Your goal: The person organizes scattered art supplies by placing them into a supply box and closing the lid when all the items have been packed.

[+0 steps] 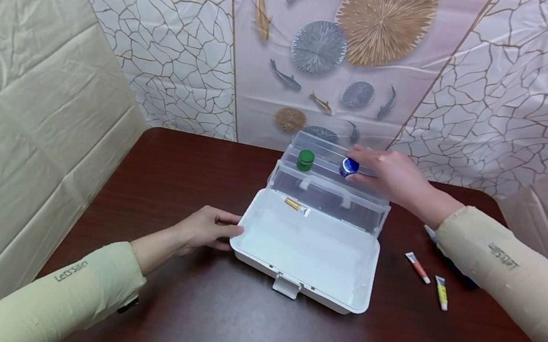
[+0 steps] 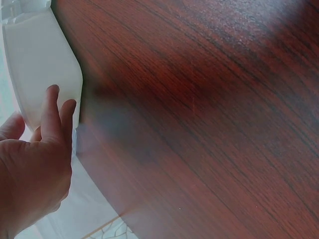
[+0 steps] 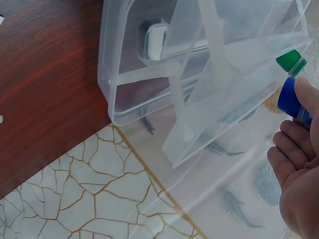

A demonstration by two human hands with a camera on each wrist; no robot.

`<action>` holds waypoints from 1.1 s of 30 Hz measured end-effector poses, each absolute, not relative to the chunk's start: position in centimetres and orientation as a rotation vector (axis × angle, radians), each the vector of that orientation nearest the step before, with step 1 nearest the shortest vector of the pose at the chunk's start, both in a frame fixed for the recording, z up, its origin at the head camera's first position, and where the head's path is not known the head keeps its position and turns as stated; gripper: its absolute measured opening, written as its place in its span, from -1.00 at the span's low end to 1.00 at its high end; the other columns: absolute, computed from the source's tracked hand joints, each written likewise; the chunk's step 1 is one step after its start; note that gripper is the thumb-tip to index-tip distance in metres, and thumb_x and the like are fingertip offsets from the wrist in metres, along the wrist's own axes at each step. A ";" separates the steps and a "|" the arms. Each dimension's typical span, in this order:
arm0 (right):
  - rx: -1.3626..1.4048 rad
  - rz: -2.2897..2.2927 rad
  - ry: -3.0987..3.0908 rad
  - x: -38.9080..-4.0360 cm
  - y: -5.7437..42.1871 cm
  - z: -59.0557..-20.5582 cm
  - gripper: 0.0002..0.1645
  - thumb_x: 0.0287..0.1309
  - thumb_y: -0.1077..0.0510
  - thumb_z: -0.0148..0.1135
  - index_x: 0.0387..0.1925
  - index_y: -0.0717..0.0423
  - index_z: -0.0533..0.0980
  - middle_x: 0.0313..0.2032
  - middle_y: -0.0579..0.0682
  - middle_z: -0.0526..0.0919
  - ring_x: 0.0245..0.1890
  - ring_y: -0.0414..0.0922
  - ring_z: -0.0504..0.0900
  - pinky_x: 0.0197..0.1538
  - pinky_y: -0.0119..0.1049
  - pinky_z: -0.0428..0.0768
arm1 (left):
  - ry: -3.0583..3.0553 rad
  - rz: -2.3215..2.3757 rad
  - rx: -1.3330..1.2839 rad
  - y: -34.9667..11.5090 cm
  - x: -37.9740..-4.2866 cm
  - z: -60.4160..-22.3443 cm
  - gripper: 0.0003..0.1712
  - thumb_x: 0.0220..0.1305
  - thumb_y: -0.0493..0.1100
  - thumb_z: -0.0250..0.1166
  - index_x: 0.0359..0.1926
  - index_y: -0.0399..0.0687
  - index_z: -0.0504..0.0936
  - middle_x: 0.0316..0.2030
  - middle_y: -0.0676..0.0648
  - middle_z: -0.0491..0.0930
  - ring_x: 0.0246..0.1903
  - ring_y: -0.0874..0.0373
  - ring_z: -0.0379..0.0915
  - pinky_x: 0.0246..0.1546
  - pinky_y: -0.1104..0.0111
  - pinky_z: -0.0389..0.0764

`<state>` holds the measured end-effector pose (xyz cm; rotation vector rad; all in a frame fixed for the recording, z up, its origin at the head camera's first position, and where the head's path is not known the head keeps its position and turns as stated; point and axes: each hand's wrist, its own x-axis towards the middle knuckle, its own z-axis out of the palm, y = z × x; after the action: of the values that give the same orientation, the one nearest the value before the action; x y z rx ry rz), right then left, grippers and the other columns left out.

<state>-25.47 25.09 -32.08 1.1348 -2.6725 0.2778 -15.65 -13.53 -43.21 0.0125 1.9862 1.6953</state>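
While it's this small, pinch the blue jar (image 1: 349, 168) by its sides

Since that jar looks light, stiff and smooth, I'd guess a gentle squeeze does it, though slick plastic could slip if you only catch an edge. Right hand (image 1: 394, 176) has thumb and fingers clamped on it, over the clear tray (image 1: 325, 166) at the back of the white box (image 1: 304, 252), right of the green jar (image 1: 305, 161). Can't tell if it's touching the tray. Left hand (image 1: 206, 228) grips the box's left rim between thumb and fingers. Box is probably light too and might skid on the desk (image 1: 169, 303), so that rim seems a decent hold.
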 end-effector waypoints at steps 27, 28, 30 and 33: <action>1.193 0.312 -2.835 -28.1 21.9 -33.9 -0.48 0.31 0.07 0.53 0.18 0.29 0.68 -0.01 0.26 0.80 -0.27 0.12 0.82 -0.09 0.11 0.82 | 1.986 1.696 0.014 -13.6 -15.6 -43.2 -0.51 0.49 -0.33 0.35 0.36 -0.43 0.58 0.21 -0.35 0.65 -0.13 0.08 0.72 -0.02 0.13 0.84; 1.190 0.303 -2.842 -28.2 21.8 -33.9 -0.47 0.32 0.07 0.53 0.19 0.30 0.67 0.03 0.29 0.78 -0.25 0.14 0.82 -0.07 0.13 0.81 | 1.988 1.695 0.014 -13.6 -15.6 -43.2 -0.51 0.49 -0.32 0.36 0.36 -0.43 0.58 0.21 -0.35 0.65 -0.13 0.08 0.72 -0.02 0.13 0.84; 1.180 0.276 -2.860 -28.3 21.7 -34.0 -0.46 0.33 0.05 0.52 0.21 0.29 0.66 0.12 0.33 0.74 -0.20 0.17 0.82 -0.02 0.15 0.80 | 1.989 1.695 0.016 -13.7 -15.6 -43.2 -0.51 0.49 -0.32 0.36 0.36 -0.43 0.58 0.22 -0.35 0.65 -0.13 0.08 0.72 -0.01 0.12 0.84; 1.160 0.244 -2.883 -28.4 21.5 -34.0 -0.43 0.34 0.03 0.51 0.24 0.29 0.65 0.22 0.37 0.66 -0.14 0.21 0.81 0.04 0.17 0.78 | 1.987 1.697 0.019 -13.7 -15.7 -43.3 -0.51 0.49 -0.32 0.36 0.36 -0.43 0.58 0.21 -0.35 0.66 -0.12 0.08 0.72 -0.01 0.12 0.83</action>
<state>-28.44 21.50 -34.04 1.1600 -2.8831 0.2436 -15.67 -13.71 -43.27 0.0186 1.9867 1.6969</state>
